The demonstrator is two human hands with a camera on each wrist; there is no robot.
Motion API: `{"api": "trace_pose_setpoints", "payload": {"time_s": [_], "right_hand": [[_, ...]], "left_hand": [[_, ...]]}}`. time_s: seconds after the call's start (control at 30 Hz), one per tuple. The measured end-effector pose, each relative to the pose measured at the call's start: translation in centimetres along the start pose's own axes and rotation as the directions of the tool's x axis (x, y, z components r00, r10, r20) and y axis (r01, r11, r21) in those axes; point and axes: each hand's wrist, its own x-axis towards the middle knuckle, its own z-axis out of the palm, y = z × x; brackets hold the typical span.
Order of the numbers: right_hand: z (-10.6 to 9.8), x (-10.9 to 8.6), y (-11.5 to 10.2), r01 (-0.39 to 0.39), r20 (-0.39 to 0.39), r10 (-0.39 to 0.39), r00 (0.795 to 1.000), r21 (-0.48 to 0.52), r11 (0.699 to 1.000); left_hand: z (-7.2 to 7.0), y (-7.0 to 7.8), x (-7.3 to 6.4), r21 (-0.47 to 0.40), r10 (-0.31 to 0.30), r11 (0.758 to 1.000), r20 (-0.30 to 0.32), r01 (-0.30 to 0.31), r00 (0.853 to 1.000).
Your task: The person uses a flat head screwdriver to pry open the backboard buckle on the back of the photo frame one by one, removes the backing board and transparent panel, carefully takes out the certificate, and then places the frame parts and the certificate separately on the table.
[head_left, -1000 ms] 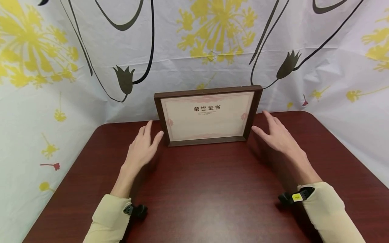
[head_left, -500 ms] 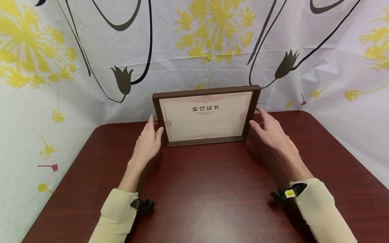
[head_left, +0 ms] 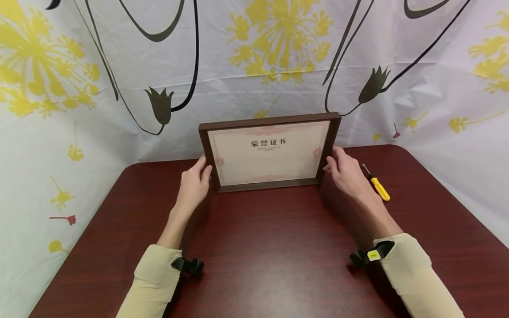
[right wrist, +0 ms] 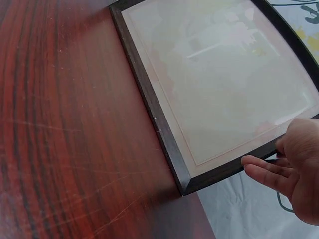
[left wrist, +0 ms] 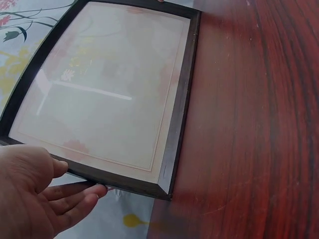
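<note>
A dark brown picture frame (head_left: 270, 119) stands upright near the far edge of the table, leaning back a little. Behind its glass is a cream certificate (head_left: 266, 161) with pink ornaments and printed Chinese characters. My left hand (head_left: 193, 183) grips the left side of the frame, thumb toward the front; the left wrist view shows its fingers (left wrist: 75, 209) curled at the outer edge. On the opposite side my right hand (head_left: 347, 174) holds the frame's right edge, its fingers (right wrist: 266, 174) bent at the side in the right wrist view.
A screwdriver (head_left: 379, 187) with a yellow handle lies on the table to the right of my right forearm. The glossy red-brown table (head_left: 270, 247) extends toward me. Behind it hangs a white cloth (head_left: 246, 97) with yellow and grey flower prints.
Both hands have moved in to the frame's sides and their fingers have curled onto it. The screwdriver, earlier hidden by the right arm, shows now. The frame stays in place.
</note>
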Motion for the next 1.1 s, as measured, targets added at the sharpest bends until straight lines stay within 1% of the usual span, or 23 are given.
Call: {"api": "trace_pose_setpoints", "payload": {"time_s": [0.1, 0.2, 0.37, 0.43, 0.5, 0.63, 0.73, 0.8, 0.9, 1.1], "right_hand": [[-0.1, -0.2, 0.0, -0.019, -0.004, 0.019, 1.0, 0.004, 1.0], [-0.1, -0.4, 0.1, -0.018, -0.02, 0.018, 1.0, 0.01, 1.0], [-0.3, -0.7, 0.4, -0.001, -0.05, 0.001, 0.999, 0.007, 1.0], [-0.5, -0.8, 0.6, 0.007, -0.053, -0.006, 0.999, 0.006, 1.0], [-0.8, -1.0, 0.8, 0.021, -0.051, -0.021, 0.998, 0.012, 1.0], [-1.5, -1.3, 1.1, 0.094, -0.047, -0.094, 0.994, -0.022, 0.995], [-1.7, -1.5, 1.2, 0.151, -0.047, -0.154, 0.987, -0.071, 0.986], [-1.8, -1.7, 1.2, 0.171, -0.042, -0.175, 0.984, -0.086, 0.981], [-1.8, -1.8, 1.1, 0.182, -0.028, -0.185, 0.982, -0.087, 0.979], [-2.2, -2.2, 1.2, 0.213, -0.008, -0.214, 0.977, -0.063, 0.975]], "left_hand": [[-0.1, 0.0, -0.1, -0.017, -0.024, 1.0, -0.002, 0.024, 1.0], [-0.1, 0.0, -0.2, -0.007, -0.043, 0.999, 0.005, 0.043, 0.999], [-0.3, 0.2, -0.6, -0.014, -0.036, 0.999, 0.009, 0.036, 0.999], [-0.4, 0.2, -0.8, -0.009, -0.01, 1.0, 0.008, 0.011, 1.0], [-0.5, 0.2, -1.0, 0.016, 0.031, 0.999, 0.007, -0.031, 0.999], [-0.6, 0.2, -1.4, 0.09, 0.108, 0.99, 0.015, -0.109, 0.994], [-0.7, 0.2, -1.7, 0.124, 0.132, 0.983, 0.022, -0.134, 0.991], [-0.7, 0.2, -1.8, 0.14, 0.145, 0.979, 0.026, -0.148, 0.989], [-0.9, 0.3, -2.1, 0.147, 0.17, 0.974, 0.03, -0.172, 0.985], [-1.2, 0.4, -2.7, 0.194, 0.235, 0.952, 0.036, -0.237, 0.971]]}}
